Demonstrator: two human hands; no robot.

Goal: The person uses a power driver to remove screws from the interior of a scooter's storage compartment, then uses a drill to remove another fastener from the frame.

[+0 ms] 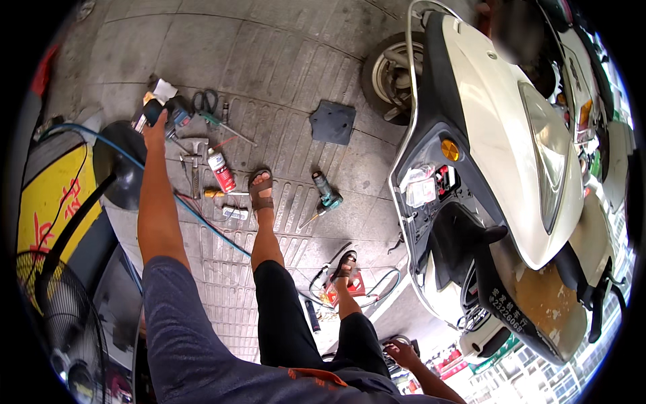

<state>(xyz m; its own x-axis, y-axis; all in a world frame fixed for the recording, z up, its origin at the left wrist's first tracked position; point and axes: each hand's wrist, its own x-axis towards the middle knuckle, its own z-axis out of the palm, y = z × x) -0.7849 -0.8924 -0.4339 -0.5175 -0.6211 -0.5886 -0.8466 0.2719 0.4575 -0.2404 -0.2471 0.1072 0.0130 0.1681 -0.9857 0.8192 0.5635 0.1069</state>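
Note:
My left arm stretches far to the left, and my left hand (155,128) is closed around a dark part of a black-and-blue cordless power tool (177,110); some fingers are hidden. Beside it lie black-handled scissors (204,102), a green-handled screwdriver (217,121) and a hammer (196,161). Closer to my foot are a red-and-white spray can (221,171), an orange-handled screwdriver (217,193) and a small white object (234,213). My right hand (402,353) hangs low by my right side with loosely bent fingers apart, and I see nothing in it.
A cream scooter (471,81) with an open front panel fills the right side. A teal cordless drill (328,195) and a dark flat mat (333,122) lie on the paving. A blue hose (205,221) crosses at left, near a standing fan (64,316) and its round base (121,168).

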